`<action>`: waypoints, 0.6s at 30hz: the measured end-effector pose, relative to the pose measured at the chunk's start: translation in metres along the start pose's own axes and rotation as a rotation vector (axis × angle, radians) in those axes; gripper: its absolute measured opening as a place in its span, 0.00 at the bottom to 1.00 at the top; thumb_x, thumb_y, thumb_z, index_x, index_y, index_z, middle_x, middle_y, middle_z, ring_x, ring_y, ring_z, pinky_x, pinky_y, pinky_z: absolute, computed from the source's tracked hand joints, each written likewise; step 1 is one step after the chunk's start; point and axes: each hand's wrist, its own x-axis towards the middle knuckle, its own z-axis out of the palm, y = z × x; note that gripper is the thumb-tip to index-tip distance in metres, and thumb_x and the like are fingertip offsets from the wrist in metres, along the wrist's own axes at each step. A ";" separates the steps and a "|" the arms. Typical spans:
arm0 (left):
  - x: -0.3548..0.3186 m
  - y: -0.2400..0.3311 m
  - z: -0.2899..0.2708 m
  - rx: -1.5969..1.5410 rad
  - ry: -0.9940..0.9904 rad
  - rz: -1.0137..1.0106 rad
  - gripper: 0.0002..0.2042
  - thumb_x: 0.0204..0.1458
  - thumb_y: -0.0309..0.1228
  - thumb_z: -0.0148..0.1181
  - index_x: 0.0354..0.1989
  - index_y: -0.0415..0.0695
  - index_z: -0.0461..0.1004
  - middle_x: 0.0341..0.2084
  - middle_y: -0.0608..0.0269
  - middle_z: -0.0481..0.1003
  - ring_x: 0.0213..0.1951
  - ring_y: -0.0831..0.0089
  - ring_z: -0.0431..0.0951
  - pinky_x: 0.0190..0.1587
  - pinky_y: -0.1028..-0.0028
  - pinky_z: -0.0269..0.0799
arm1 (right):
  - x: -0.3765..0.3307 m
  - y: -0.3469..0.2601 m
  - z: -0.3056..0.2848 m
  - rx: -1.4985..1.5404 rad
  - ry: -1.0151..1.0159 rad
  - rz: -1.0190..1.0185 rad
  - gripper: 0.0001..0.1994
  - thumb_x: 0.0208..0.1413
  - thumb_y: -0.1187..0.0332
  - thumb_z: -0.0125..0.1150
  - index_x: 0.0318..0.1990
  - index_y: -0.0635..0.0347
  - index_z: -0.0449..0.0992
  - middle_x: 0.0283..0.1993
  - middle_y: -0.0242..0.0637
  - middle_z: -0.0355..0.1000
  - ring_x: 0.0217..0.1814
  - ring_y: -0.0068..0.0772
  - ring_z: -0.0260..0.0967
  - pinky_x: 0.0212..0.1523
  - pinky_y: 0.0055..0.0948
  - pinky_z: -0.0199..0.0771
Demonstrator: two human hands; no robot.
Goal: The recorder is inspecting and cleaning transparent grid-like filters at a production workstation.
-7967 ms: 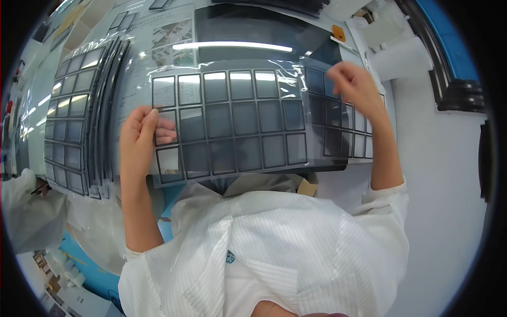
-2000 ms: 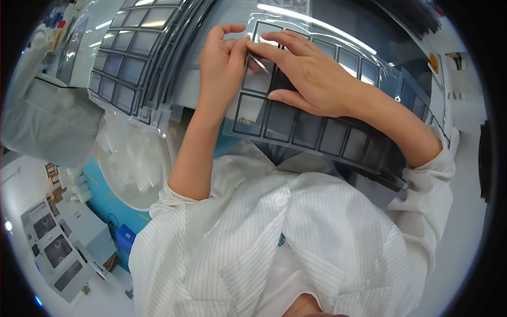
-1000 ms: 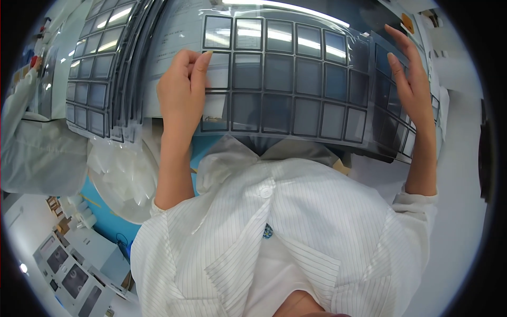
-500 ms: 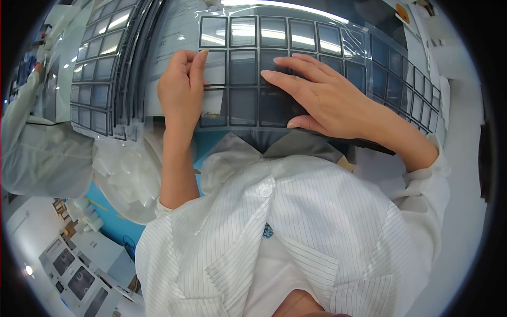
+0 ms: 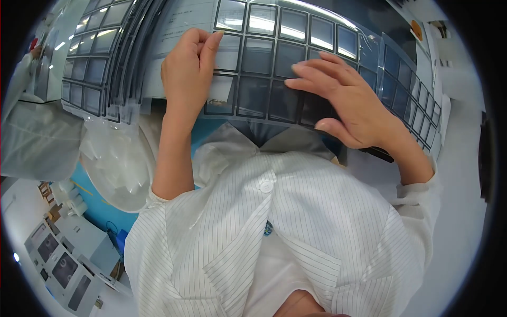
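A clear plastic sheet [image 5: 257,55] printed with rows of black-framed rectangles lies before me, its near edge close to my body. My left hand [image 5: 189,74] is closed, thumb and forefinger pinched at the sheet's left edge. Over the right half of the sheet is my right hand [image 5: 346,98], open, fingers spread and curved. Whether its fingertips touch the film is hard to tell. White printed paper [image 5: 179,24] lies at the far left of the sheet, and some pale paper shows through its left rectangles.
A pile of similar framed sheets [image 5: 97,45] stands at the left. More framed film [image 5: 404,79] lies at the right. A white bin with crumpled clear plastic [image 5: 116,164] stands below left. Part of another person's pale sleeve [image 5: 21,74] shows at far left.
The sheet and my left hand have shifted right and away from me. My right hand has moved right, its fingers more curled and seemingly lifted. The whole view has shifted slightly.
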 end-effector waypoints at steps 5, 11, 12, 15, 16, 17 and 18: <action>-0.001 -0.005 0.002 -0.023 0.016 0.014 0.16 0.58 0.43 0.55 0.28 0.42 0.72 0.12 0.66 0.71 0.15 0.69 0.68 0.22 0.71 0.61 | -0.023 0.007 -0.001 0.051 0.204 0.123 0.22 0.60 0.64 0.51 0.60 0.62 0.62 0.56 0.39 0.72 0.63 0.46 0.61 0.69 0.46 0.48; 0.000 -0.006 0.003 -0.009 0.051 0.064 0.16 0.58 0.43 0.55 0.28 0.42 0.73 0.12 0.65 0.71 0.16 0.68 0.69 0.23 0.69 0.62 | -0.019 0.001 0.001 0.026 0.216 0.156 0.20 0.54 0.78 0.53 0.56 0.62 0.66 0.58 0.38 0.70 0.60 0.45 0.63 0.60 0.39 0.63; 0.000 -0.006 0.003 -0.009 0.052 0.071 0.16 0.58 0.43 0.55 0.28 0.43 0.73 0.12 0.65 0.71 0.16 0.67 0.69 0.23 0.69 0.62 | -0.012 -0.001 0.006 0.050 0.180 0.073 0.22 0.52 0.78 0.55 0.57 0.62 0.66 0.58 0.38 0.69 0.61 0.45 0.62 0.60 0.39 0.63; 0.001 -0.009 0.003 0.005 0.049 0.077 0.15 0.58 0.43 0.57 0.30 0.42 0.73 0.13 0.67 0.71 0.18 0.76 0.69 0.23 0.75 0.62 | 0.005 -0.008 0.016 0.070 0.132 -0.053 0.28 0.48 0.75 0.60 0.59 0.60 0.65 0.62 0.38 0.66 0.63 0.45 0.60 0.62 0.40 0.62; 0.000 -0.009 0.002 0.013 0.043 0.078 0.14 0.57 0.42 0.58 0.31 0.42 0.74 0.14 0.70 0.71 0.19 0.85 0.68 0.23 0.80 0.61 | 0.012 -0.011 0.018 0.028 0.129 -0.029 0.29 0.48 0.71 0.61 0.61 0.60 0.63 0.63 0.38 0.64 0.64 0.45 0.59 0.64 0.41 0.59; -0.001 -0.006 0.002 0.015 0.044 0.078 0.14 0.57 0.42 0.58 0.31 0.42 0.74 0.14 0.70 0.71 0.19 0.85 0.68 0.23 0.80 0.61 | 0.016 -0.012 0.020 -0.018 0.126 -0.003 0.30 0.49 0.68 0.61 0.62 0.59 0.62 0.64 0.39 0.62 0.65 0.45 0.58 0.66 0.42 0.57; -0.002 -0.001 0.002 -0.012 0.033 0.056 0.14 0.57 0.42 0.58 0.31 0.42 0.74 0.14 0.70 0.71 0.19 0.85 0.68 0.23 0.80 0.61 | 0.017 -0.012 0.020 -0.018 0.127 -0.005 0.30 0.49 0.68 0.61 0.62 0.59 0.62 0.64 0.39 0.62 0.65 0.45 0.58 0.66 0.42 0.57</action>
